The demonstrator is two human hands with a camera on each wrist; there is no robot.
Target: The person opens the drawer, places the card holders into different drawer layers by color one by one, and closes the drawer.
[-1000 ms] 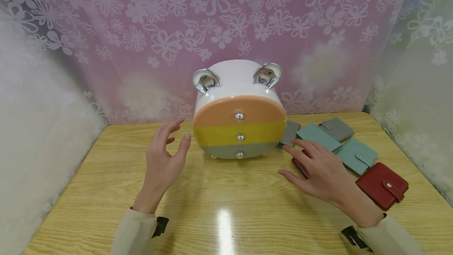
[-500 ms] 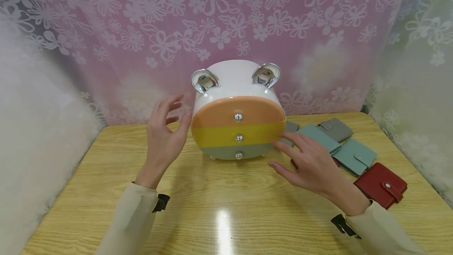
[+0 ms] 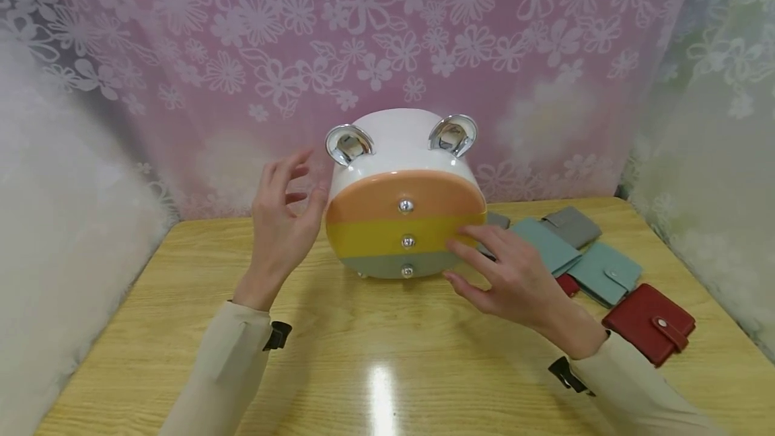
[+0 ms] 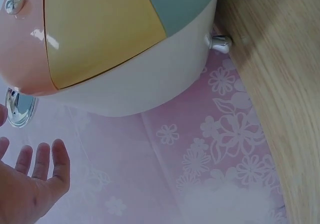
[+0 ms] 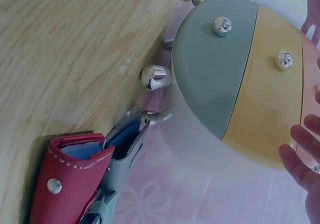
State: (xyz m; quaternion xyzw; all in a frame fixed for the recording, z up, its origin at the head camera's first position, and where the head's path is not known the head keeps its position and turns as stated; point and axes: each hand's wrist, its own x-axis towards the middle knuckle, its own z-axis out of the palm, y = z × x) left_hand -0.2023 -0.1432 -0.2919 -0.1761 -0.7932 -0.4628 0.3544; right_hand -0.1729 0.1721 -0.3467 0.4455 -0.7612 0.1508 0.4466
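Drawer box point(image 3: 404, 200) sits mid tabletop point(image 3: 387, 355), near the curtain. Left hand point(image 3: 281, 221) loose, fingers spread beside box's left wall, prob. to steady it. Right hand point(image 3: 508, 274) relaxed, fingertips at box's front right edge, holding nothing. Wallets point(image 3: 605, 271) lie right of box.

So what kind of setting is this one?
Likely a staged tabletop recording corner, not a lived-in room: floral curtain backdrop, a wooden table, a small drawer box and several wallets laid out.
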